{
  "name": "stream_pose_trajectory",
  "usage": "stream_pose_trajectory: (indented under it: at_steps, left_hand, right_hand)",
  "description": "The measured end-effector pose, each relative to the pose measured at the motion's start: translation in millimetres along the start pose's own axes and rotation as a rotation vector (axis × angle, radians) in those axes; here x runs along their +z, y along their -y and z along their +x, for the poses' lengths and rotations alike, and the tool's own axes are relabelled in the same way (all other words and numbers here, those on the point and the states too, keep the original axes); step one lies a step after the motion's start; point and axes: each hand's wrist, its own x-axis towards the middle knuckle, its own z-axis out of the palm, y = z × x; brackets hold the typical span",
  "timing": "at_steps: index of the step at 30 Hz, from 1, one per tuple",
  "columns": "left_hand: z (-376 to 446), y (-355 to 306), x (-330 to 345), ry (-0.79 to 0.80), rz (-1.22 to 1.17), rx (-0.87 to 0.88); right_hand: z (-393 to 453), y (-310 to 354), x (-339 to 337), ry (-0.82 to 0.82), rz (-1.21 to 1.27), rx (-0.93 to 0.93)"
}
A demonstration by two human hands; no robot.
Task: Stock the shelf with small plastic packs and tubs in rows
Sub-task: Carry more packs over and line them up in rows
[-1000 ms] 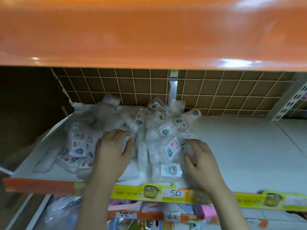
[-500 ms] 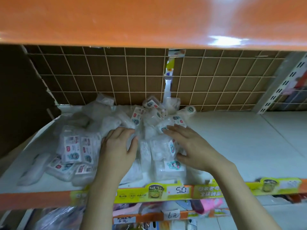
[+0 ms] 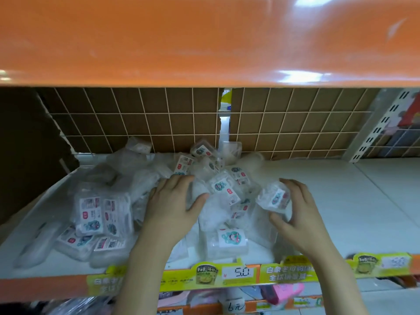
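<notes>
A loose heap of small clear plastic packs and tubs [image 3: 218,192] with white cartoon labels lies on the left half of the white shelf [image 3: 341,201]. My left hand [image 3: 172,205] rests flat on the middle of the heap, fingers spread over the packs. My right hand [image 3: 295,214] grips one clear tub [image 3: 273,197], lifted slightly at the heap's right edge. A labelled tub [image 3: 227,241] sits at the shelf's front edge between my hands. Wrapped bundles of packs [image 3: 100,217] lie at the left.
The orange shelf above [image 3: 204,42] hangs low over the space. A brown wire-grid back panel [image 3: 136,119] closes the rear. Yellow price strips [image 3: 236,272] run along the front lip. A slotted upright [image 3: 381,126] stands at the back right. Bare white shelf lies to the right.
My right hand pulled back from the heap's top and to the right, now holding a tub. My left hand stayed on the heap. The camera tilted up slightly.
</notes>
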Motion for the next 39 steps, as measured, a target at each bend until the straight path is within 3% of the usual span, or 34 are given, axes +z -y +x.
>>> stream_pose_trajectory:
  at_steps: [4,11,15,21,26,29,35,39]
  left_hand:
    - [7,-23,14,0.167,0.026,-0.017]
    - [13,-42,19,0.362,0.298,-0.018]
    - [12,-46,24,0.396,0.354,-0.054]
    - [6,-55,21,0.256,0.205,-0.115]
    - [0,-59,10,-0.124,0.002,-0.129]
    - [2,-67,12,-0.306,0.011,0.003]
    - [-8,-112,36,-0.330,-0.272,0.015]
    - [-13,-144,51,-0.314,-0.228,-0.043]
  right_hand:
    - [-13,-13,-3,0.011,-0.030,0.049]
    - [-14,-25,-9,0.031,0.003,0.059]
    - [-11,-29,-10,0.055,0.026,0.040]
    - [-2,-35,-9,0.103,0.049,-0.018]
    - [-2,-49,-13,0.116,0.106,-0.036]
    - [-2,-59,-17,0.133,0.138,-0.045]
    - [-6,-90,-39,0.156,0.138,-0.060]
    - [-8,-117,-59,0.146,0.103,-0.043]
